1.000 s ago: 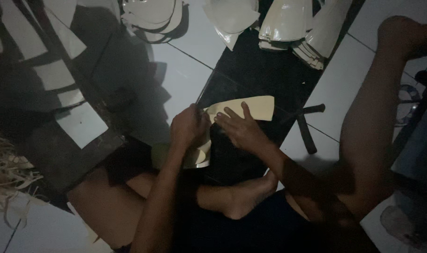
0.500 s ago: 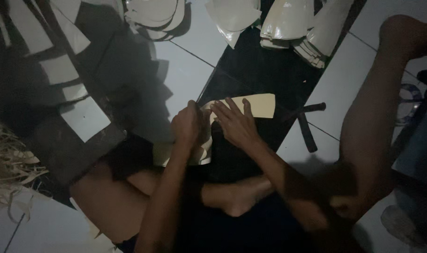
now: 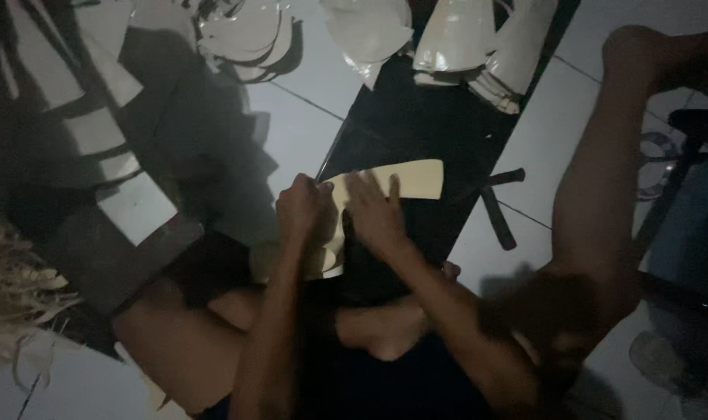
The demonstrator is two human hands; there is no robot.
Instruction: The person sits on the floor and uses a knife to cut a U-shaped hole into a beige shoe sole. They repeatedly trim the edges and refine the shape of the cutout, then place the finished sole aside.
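While you sit on the tiled floor [image 3: 307,132], one long black board [image 3: 424,132] runs away from your legs. On it lies one cream sheet [image 3: 412,179]: your right hand [image 3: 377,218] presses it flat, fingers spread, and your left hand [image 3: 299,210] is curled in a fist at its near edge. Three piles of cut pieces [image 3: 455,39] crowd the board's far end.

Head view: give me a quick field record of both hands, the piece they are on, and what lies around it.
left hand: fist-like, on the near end of the cream sheet piece
right hand: flat, fingers spread, pressing the same piece
cream sheet piece: long, lying on a dark board
dark board: across the pale tiled floor
stacked pale cut pieces: at the board's far end
dark straps: on the floor, right of the board
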